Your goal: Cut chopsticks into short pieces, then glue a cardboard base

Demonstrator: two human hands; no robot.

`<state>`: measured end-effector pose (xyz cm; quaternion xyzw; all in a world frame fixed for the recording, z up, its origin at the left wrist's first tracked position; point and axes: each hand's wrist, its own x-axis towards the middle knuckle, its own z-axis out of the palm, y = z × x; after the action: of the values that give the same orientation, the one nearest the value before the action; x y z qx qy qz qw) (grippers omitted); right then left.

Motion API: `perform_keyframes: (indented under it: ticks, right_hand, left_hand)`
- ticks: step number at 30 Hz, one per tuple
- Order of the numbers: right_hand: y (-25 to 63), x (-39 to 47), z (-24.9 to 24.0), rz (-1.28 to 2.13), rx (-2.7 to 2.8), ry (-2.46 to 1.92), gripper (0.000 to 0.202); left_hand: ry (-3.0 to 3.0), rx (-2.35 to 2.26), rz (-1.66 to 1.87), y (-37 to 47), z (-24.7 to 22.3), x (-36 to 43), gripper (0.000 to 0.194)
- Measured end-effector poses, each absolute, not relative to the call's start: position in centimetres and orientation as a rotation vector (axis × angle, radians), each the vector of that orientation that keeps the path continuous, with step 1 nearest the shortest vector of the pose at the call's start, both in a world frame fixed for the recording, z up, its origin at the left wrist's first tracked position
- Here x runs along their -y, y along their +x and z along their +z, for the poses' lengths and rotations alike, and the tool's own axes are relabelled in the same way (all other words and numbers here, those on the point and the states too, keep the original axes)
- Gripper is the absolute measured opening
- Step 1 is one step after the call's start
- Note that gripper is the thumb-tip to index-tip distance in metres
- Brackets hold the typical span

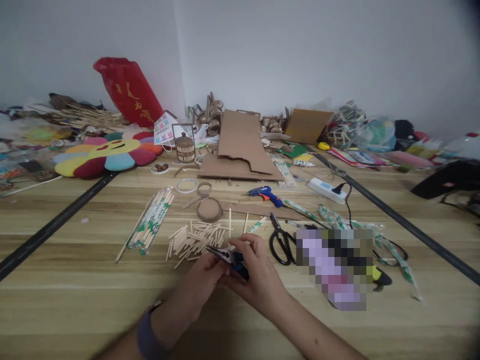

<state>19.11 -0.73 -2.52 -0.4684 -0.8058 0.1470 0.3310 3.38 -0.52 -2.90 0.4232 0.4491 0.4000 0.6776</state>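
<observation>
Wood table [93, 305]: it fills most of the room's corner I can see, with lots of things on it.
Brown cardboard [240, 135]: big pieces near the back, one leaning up over another.
Right hand [258, 267]: its fingers are bent round the handles of the pliers.
Left hand [204, 280]: right by the pliers' nose, fingers curled close together; I can't tell if they pinch a stick.
Bag of long sticks [152, 220]: on the left, past the pile.
Black scissors [278, 231]: just to the right of the right hand.
Pliers [226, 255]: up between both hands, long nose pointing left and a bit away, towards the pile.
Short sticks [197, 237]: a messy pile just past the left hand, the nearer one, lying many ways.
</observation>
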Motion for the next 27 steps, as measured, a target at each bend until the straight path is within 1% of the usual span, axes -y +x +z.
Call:
perform_keyframes:
  ticks: [8,12,14,17,18,22,27]
  right_hand:
    - [19.3,0.5,-2.3,0.445,2.063,-1.234,0.069]
    - [19.4,0.3,-1.6,0.609,2.020,-1.207,0.066]
    - [19.8,0.1,-0.8,0.729,1.985,-1.162,0.054]
    - [20.7,-0.2,0.6,0.932,1.952,-1.170,0.027]
    - [21.1,-0.4,1.1,1.026,1.939,-1.199,0.023]
    - [22.5,-0.8,2.2,1.386,1.917,-1.273,0.027]
    - [22.9,-0.8,2.6,1.529,2.018,-1.295,0.030]
  left_hand:
    - [1.005,-0.987,0.894,3.6,-2.3,0.8,0.024]
    - [1.056,-1.047,0.909,3.0,-2.1,0.5,0.030]
    - [1.098,-1.055,0.910,2.5,-1.5,0.1,0.035]
    - [1.181,-1.093,0.863,1.5,-0.3,-0.4,0.040]
    - [1.214,-1.102,0.844,1.2,0.0,-0.5,0.040]
    - [1.341,-1.123,0.787,0.5,0.6,-0.8,0.040]
    - [1.418,-1.094,0.696,0.5,0.8,-0.6,0.035]
